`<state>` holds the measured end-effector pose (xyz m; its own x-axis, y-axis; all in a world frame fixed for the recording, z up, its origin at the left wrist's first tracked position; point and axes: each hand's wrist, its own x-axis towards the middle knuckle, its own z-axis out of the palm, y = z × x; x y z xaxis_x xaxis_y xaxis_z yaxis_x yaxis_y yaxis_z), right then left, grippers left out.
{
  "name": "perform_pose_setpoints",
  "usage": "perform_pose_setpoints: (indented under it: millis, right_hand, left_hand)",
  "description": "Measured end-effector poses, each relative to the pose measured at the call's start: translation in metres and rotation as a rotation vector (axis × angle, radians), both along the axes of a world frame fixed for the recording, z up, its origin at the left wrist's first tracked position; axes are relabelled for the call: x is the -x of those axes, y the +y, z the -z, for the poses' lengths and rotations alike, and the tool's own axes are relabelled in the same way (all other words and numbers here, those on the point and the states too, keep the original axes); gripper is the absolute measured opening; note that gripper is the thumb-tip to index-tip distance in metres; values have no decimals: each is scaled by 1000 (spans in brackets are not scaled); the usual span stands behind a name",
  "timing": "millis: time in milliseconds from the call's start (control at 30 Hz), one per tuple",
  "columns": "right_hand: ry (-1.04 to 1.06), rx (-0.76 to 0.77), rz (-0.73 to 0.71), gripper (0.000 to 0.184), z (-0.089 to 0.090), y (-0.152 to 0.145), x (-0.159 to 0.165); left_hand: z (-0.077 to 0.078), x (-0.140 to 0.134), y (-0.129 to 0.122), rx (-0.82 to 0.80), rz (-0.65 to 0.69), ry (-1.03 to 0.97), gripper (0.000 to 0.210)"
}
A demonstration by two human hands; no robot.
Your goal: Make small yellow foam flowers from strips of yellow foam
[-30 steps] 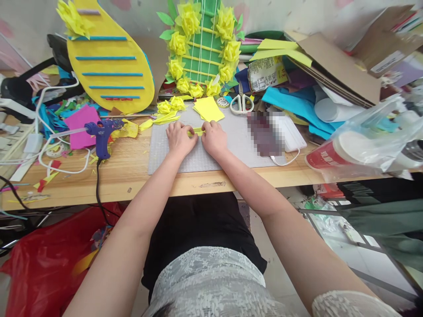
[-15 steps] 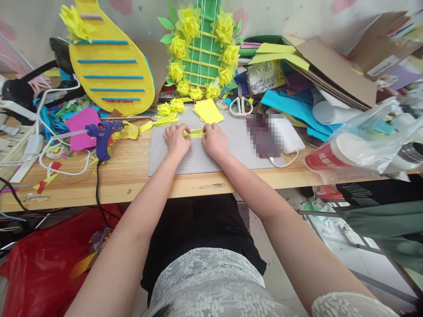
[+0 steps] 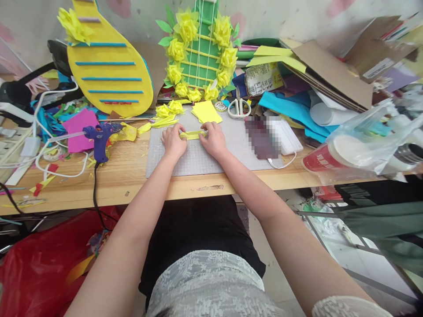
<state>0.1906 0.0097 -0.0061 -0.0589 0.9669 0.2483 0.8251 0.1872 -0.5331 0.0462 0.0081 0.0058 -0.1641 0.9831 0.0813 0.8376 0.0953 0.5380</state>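
A narrow folded strip of yellow paper (image 3: 193, 135) stretches between my two hands, just above or on the grey cutting mat (image 3: 198, 163). My left hand (image 3: 174, 140) pinches its left end between thumb and fingers. At the right end, my right hand (image 3: 213, 138) grips it the same way. Just beyond the fingers lies a stack of yellow paper sheets (image 3: 207, 112). Yellow paper flowers (image 3: 170, 108) and loose yellow petals rest behind my left hand. White-handled scissors (image 3: 239, 108) lie past my right hand.
A purple glue gun (image 3: 100, 141) with its cord stands at left, near magenta paper (image 3: 80, 130). Behind are a yellow lute-shaped board (image 3: 110, 75) and a green one (image 3: 205, 57) ringed with flowers. A white power bank (image 3: 287, 135) and a bagged red-and-white cup (image 3: 325, 156) sit at right.
Both hands keep hold of the yellow paper strip, with a slight shift of the fingers. The whole view has shifted a little as the head moved.
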Motion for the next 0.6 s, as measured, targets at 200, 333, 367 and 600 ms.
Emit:
perform_pose_setpoints:
  millis: [200, 333, 367, 600]
  right_hand:
    - [-50, 46, -46, 33, 2, 3, -1]
    - [-49, 42, -50, 36, 3, 3, -1]
    - [-45, 41, -52, 36, 4, 3, -1]
    - [3, 40, -59, 40, 5, 5, -2]
  left_hand:
    - [6, 9, 6, -74, 0, -152, 46]
    - [9, 9, 13, -102, 42, -113, 26]
    - [9, 9, 14, -94, 58, -84, 22]
    - [5, 6, 13, -25, 140, 12, 15]
